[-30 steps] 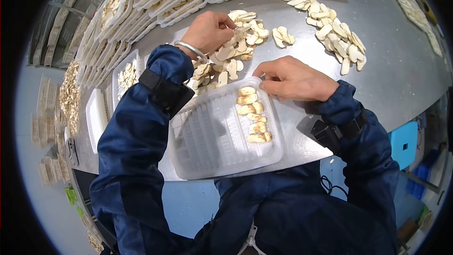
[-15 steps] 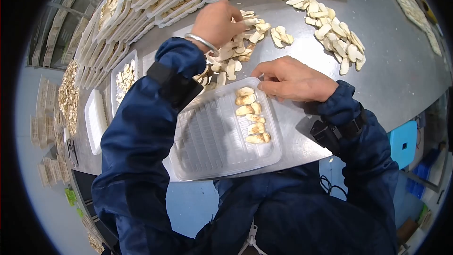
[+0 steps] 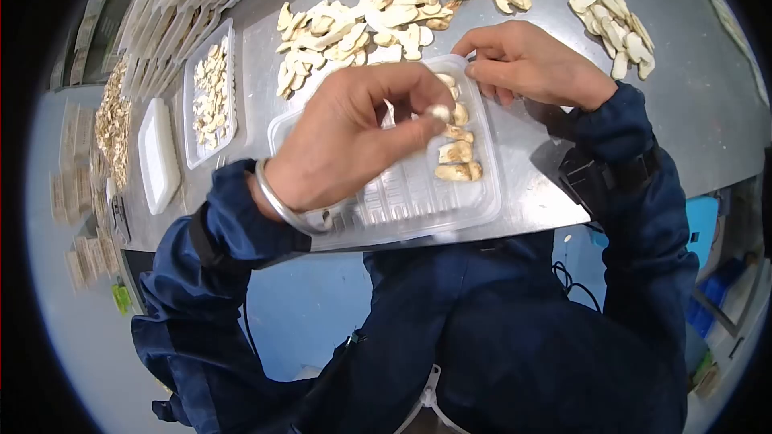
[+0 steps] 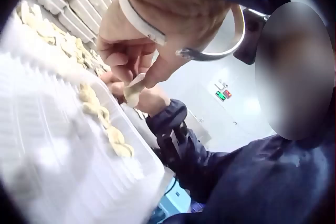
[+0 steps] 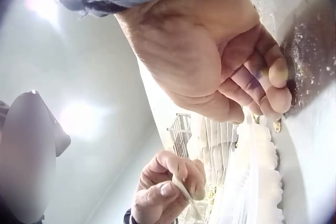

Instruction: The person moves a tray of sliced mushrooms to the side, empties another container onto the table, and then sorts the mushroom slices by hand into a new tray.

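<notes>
Left hand [image 3: 346, 133]: now off the pale heap [image 3: 330, 32], above the clear ribbed plastic tray [image 3: 410, 205], fingertips pinching.
Thin pale mushroom slice [image 4: 134, 91]: over the tray's one-o'clock part; long axis one-to-seven, free end seven (left wrist view).
Right hand [image 3: 543, 64]: unmoved at one-o'clock corner, fingers bent; clamping unclear.

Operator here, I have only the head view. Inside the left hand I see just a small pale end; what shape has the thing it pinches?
Observer: The left wrist view shows the left hand pinching a mushroom slice, its broad pale face visible below the fingertips.
Operator: And the right hand, is something hidden under the palm?
Observer: No slice there. In the right wrist view, the right hand has a bare palm, with fingers loosely bent.
</notes>
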The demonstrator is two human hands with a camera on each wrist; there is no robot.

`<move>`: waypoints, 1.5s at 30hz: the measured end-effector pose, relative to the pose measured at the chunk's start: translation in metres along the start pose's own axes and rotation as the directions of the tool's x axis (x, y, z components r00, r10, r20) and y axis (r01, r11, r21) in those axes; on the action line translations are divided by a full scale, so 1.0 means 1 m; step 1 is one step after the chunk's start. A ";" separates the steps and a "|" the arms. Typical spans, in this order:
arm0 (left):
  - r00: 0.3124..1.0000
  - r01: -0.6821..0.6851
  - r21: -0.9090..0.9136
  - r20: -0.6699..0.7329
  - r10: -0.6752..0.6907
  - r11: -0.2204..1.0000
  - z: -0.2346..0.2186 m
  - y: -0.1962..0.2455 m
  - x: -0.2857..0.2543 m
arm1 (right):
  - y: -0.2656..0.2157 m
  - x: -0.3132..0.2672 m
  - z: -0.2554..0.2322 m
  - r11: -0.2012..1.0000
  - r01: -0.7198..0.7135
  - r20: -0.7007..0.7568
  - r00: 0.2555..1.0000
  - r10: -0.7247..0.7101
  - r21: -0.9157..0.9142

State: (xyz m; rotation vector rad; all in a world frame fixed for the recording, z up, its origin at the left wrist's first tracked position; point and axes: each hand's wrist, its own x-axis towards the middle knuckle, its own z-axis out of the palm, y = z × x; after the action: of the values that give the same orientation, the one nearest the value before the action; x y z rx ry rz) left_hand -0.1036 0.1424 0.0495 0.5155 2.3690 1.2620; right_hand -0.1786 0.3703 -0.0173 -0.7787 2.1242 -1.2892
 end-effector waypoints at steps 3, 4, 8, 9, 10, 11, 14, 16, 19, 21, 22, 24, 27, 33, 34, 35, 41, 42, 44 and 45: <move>0.997 0.077 -0.191 0.010 -0.076 0.979 0.019 -0.006 -0.015 | -0.001 -0.001 0.000 1.000 0.003 0.003 1.000 -0.003 -0.006; 0.991 0.137 -0.270 0.036 -0.132 0.953 0.023 -0.006 -0.017 | -0.001 -0.001 0.000 1.000 0.015 -0.011 1.000 -0.015 -0.023; 0.961 0.268 -0.527 0.081 -0.266 0.807 0.035 -0.009 -0.025 | -0.001 -0.001 0.001 0.996 0.036 -0.039 0.998 -0.039 -0.084; 0.961 0.265 -0.509 0.069 -0.268 0.819 0.039 -0.014 -0.027 | -0.001 -0.001 0.001 0.996 0.037 -0.044 0.998 -0.040 -0.080; 0.961 0.263 -0.491 0.058 -0.270 0.830 0.042 -0.020 -0.028 | 0.000 -0.001 0.002 0.996 0.038 -0.049 0.998 -0.042 -0.077; 0.962 0.259 -0.474 0.045 -0.271 0.842 0.045 -0.024 -0.030 | 0.001 -0.001 0.002 0.996 0.040 -0.053 0.998 -0.044 -0.074; 0.964 0.258 -0.254 0.000 -0.267 0.932 0.047 -0.022 -0.032 | 0.000 0.000 0.001 0.996 0.038 -0.034 0.999 -0.040 -0.080; 0.962 0.268 -0.173 -0.004 -0.273 0.948 0.048 -0.021 -0.032 | 0.001 0.000 0.001 0.997 0.041 -0.036 0.998 -0.044 -0.062; 0.953 0.299 -0.140 0.005 -0.301 0.944 0.050 -0.020 -0.033 | 0.000 0.000 0.000 0.999 0.022 -0.005 1.000 -0.023 -0.027; 0.956 0.293 -0.131 0.010 -0.295 0.947 0.051 -0.019 -0.032 | 0.000 0.000 -0.001 1.000 0.005 0.017 1.000 -0.005 -0.005; 0.959 0.282 -0.123 0.002 -0.283 0.952 0.051 -0.019 -0.031 | 0.000 0.000 -0.001 1.000 -0.001 0.021 1.000 0.001 0.006; 0.966 0.256 -0.103 -0.015 -0.258 0.961 0.051 -0.019 -0.030 | -0.001 0.000 -0.001 1.000 -0.011 0.028 1.000 0.011 0.017; 0.954 0.294 -0.166 -0.010 -0.300 0.941 0.050 -0.020 -0.029 | -0.003 0.000 -0.002 0.999 -0.031 0.031 0.999 0.031 0.019; 0.950 0.312 -0.265 0.063 -0.306 0.912 0.053 -0.024 -0.031 | -0.005 0.000 -0.001 0.998 -0.063 0.026 0.998 0.063 0.007; 0.962 0.272 -0.244 0.053 -0.267 0.931 0.053 -0.025 -0.031 | -0.007 0.000 -0.001 0.998 -0.065 0.031 0.997 0.065 -0.003; 0.973 0.231 -0.222 0.044 -0.227 0.947 0.054 -0.027 -0.031 | -0.008 0.000 -0.002 0.998 -0.065 0.036 0.997 0.066 -0.013; 0.997 -0.061 0.106 0.051 0.056 0.993 0.032 -0.017 -0.025 | -0.002 -0.001 0.000 1.000 -0.006 -0.023 1.000 0.006 0.018; 0.993 -0.105 0.181 0.063 0.095 0.978 0.025 -0.015 -0.022 | -0.003 -0.001 -0.001 1.000 -0.027 -0.006 1.000 0.027 0.016; 0.991 -0.104 0.259 -0.057 0.122 0.960 0.006 -0.010 -0.009 | -0.005 -0.001 -0.003 0.997 -0.070 0.031 0.997 0.070 0.012; 0.984 -0.086 0.337 -0.116 0.132 0.938 -0.007 -0.009 0.002 | -0.006 -0.001 -0.003 0.997 -0.076 0.029 0.997 0.075 0.008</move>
State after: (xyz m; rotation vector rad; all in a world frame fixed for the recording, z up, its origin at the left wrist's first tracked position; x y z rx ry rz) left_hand -0.1102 0.1342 0.0449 0.6903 2.7226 0.9715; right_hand -0.1784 0.3704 -0.0104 -0.7021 2.1031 -1.2406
